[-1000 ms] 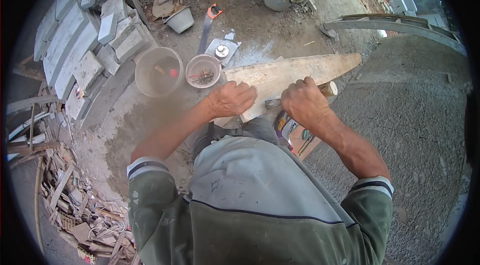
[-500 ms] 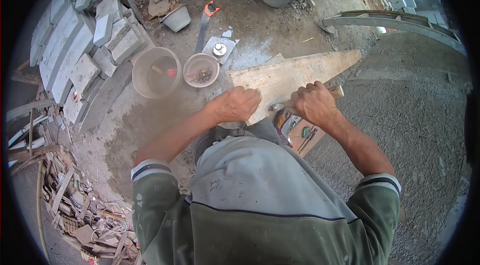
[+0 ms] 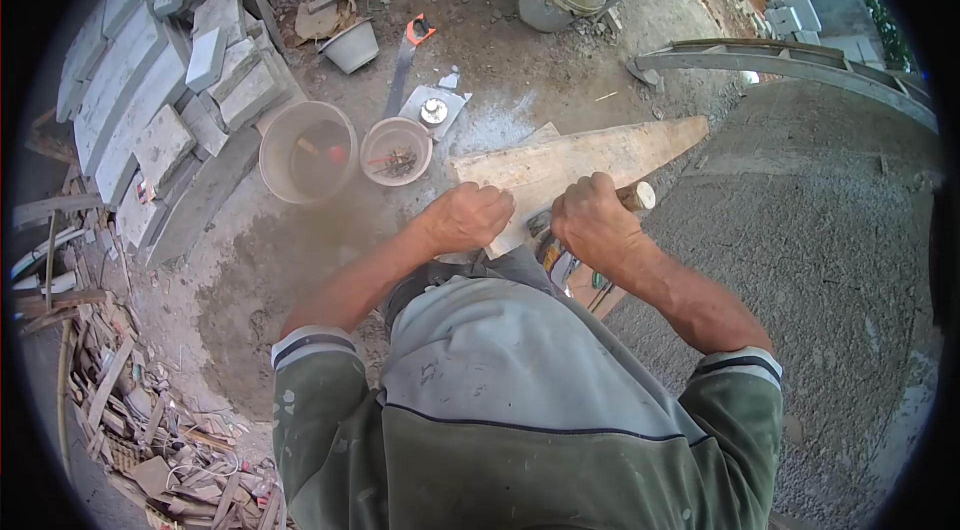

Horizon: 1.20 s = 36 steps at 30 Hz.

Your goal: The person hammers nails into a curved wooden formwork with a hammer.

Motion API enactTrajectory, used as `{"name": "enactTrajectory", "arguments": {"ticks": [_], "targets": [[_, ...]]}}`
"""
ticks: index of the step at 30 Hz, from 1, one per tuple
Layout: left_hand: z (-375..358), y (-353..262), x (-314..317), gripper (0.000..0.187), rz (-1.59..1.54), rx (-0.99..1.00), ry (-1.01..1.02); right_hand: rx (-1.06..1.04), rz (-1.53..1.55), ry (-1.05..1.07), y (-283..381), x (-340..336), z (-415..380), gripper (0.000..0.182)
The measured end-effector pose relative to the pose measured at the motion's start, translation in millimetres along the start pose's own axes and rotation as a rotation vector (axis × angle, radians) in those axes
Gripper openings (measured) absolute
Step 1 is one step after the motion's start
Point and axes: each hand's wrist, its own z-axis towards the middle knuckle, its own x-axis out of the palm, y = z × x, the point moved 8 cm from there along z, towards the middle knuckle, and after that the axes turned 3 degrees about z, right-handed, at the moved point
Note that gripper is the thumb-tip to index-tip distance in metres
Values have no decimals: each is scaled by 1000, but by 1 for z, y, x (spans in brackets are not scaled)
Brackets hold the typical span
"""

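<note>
A pale wooden board (image 3: 570, 162), wide at its near left end and tapering to the far right, lies in front of my body. Over its near left part, my left hand (image 3: 468, 219) is closed with the knuckles up; whatever it pinches is hidden. My right hand (image 3: 598, 225) wraps round a hammer, whose round wooden handle end (image 3: 638, 196) sticks out to the right. The dark hammer head (image 3: 540, 222) shows only partly, left of the fist and close to the board's near edge.
A large bucket (image 3: 308, 152) and a small bowl (image 3: 396, 151) with small bits in it stand to the left. Beyond them lie a handsaw (image 3: 405, 65) and a tin (image 3: 433, 111). Stacked blocks (image 3: 140, 80) and wood scraps (image 3: 190, 460) line the left; a curved frame (image 3: 790, 60) is at right.
My right hand with the hammer has moved left and slightly down, nearer my left hand. The left hand stays closed at the board, and the camera view has shifted slightly.
</note>
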Motion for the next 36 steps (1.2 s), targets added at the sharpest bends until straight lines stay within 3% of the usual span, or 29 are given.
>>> {"name": "enactTrajectory", "arguments": {"ticks": [1, 2, 5, 10, 12, 14, 19, 24, 25, 28, 29, 31, 35, 36], "targets": [[1, 0, -9, 27, -20, -2, -25, -4, -102, -16, 4, -10, -2, 29], [-3, 1, -7, 26, 18, -6, -15, 49, 185, -70, -18, 0, -6, 24], [-2, -6, 17, 24, 55, 22, 25, 56, 273, -57, -28, 39, -6, 20], [-6, -6, 15, 25, 55, 42, -40, -16, -189, -9, 5, 14, 3, 28], [-5, -8, 7, 25, 72, 46, -42, 75, 215, 10, -22, 30, -6, 31], [0, -5, 21, 25, 94, 73, -16, 80, 277, -43, -31, 53, -11, 33], [-3, 5, 1, 27, 32, 9, -5, -20, -147, -112, 7, -17, -1, 16], [-3, 0, 24, 24, 53, 31, 20, 51, 238, -124, -33, 46, 0, 19], [-2, 3, 23, 24, 59, 39, 8, 61, 225, -126, -31, 37, 3, 19], [-6, -4, 16, 26, 46, 28, -9, -17, -243, -5, 14, 0, 1, 33], [-6, -6, 12, 26, 26, 20, 5, -27, -222, 4, 10, 13, -6, 33], [-1, 1, 5, 25, 14, 9, 13, 81, 260, -124, -32, 41, -17, 28], [-8, -1, 36, 27, 30, 1, 39, 82, 173, -39, -20, 45, -3, 24], [-8, -3, 29, 28, 30, 24, -28, -8, -13, -58, -3, 31, -2, 23]]}}
